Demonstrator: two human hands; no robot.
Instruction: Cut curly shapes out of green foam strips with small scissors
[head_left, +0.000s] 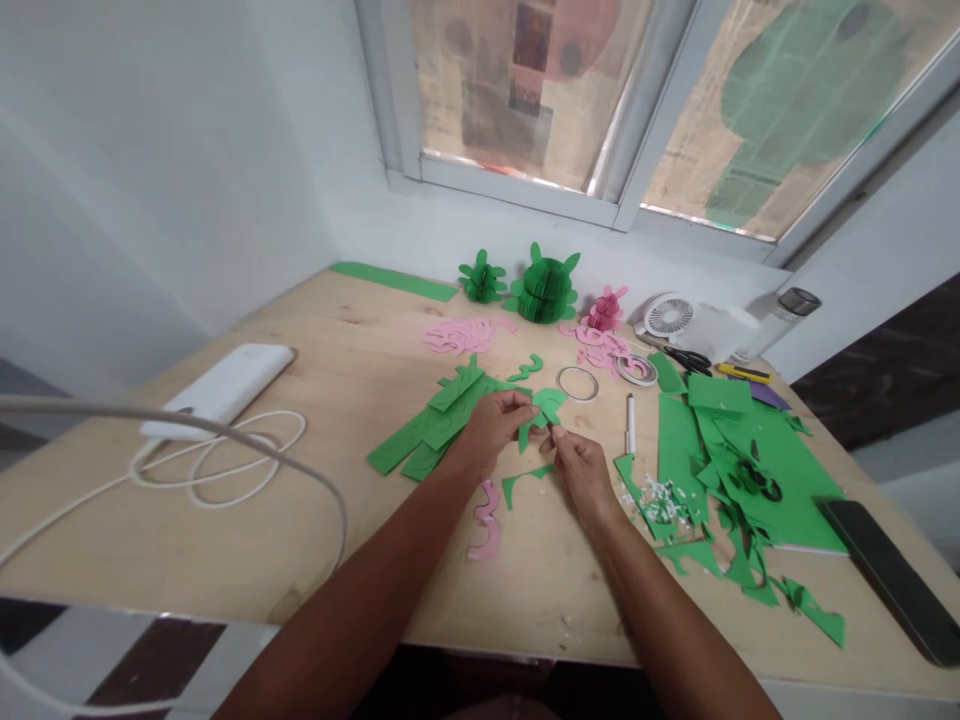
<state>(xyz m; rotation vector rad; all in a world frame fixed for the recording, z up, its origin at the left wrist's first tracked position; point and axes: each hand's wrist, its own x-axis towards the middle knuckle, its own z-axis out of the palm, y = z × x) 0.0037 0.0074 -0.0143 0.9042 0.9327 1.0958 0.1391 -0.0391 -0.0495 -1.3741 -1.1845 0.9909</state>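
A green paper cutout (551, 403) with curved edges is pinched between the fingertips of my left hand (496, 428). My right hand (583, 468) is closed at the lower edge of that paper, with a small dark thing at its fingertips, too small to name. A thin green paper scrap (525, 480) lies beneath the hands. Nearby is a pink paper number 3 (487, 520), and beyond the hands rests a wavy green cutout (527, 368). Green paper strips (435, 425) are stacked beside my left hand.
Folded green paper figures (546, 290) and a pink one (604, 308) stand by the wall. At right are green scraps (742, 520), scissors (759, 480), a white marker (631, 425), a yellow cutter (742, 373) and a phone (892, 580). A white power bank (232, 385) with its cable occupies the left.
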